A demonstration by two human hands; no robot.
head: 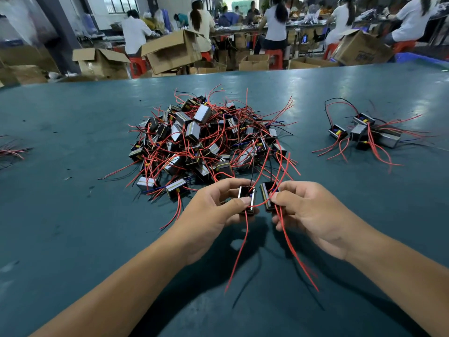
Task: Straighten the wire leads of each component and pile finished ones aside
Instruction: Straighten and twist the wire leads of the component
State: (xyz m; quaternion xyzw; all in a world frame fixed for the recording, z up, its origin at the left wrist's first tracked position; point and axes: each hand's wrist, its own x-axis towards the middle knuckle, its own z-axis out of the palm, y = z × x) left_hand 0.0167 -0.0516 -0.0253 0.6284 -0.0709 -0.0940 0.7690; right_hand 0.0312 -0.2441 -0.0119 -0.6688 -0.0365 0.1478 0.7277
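My left hand [213,207] grips a small black and silver component [247,199] between thumb and fingers, its red lead hanging down toward me. Beside it, my right hand [306,212] pinches a second component [267,195] of the same kind, with red leads trailing below the palm. The two parts are held close together just above the green table [73,215]. Right behind my hands lies a big tangled heap of components [206,139] with red and black wires. A smaller pile of components [366,132] sits at the right.
A few wire ends [12,149] show at the left edge of the table. Beyond the far table edge stand cardboard boxes [172,52], red stools and several people working at benches.
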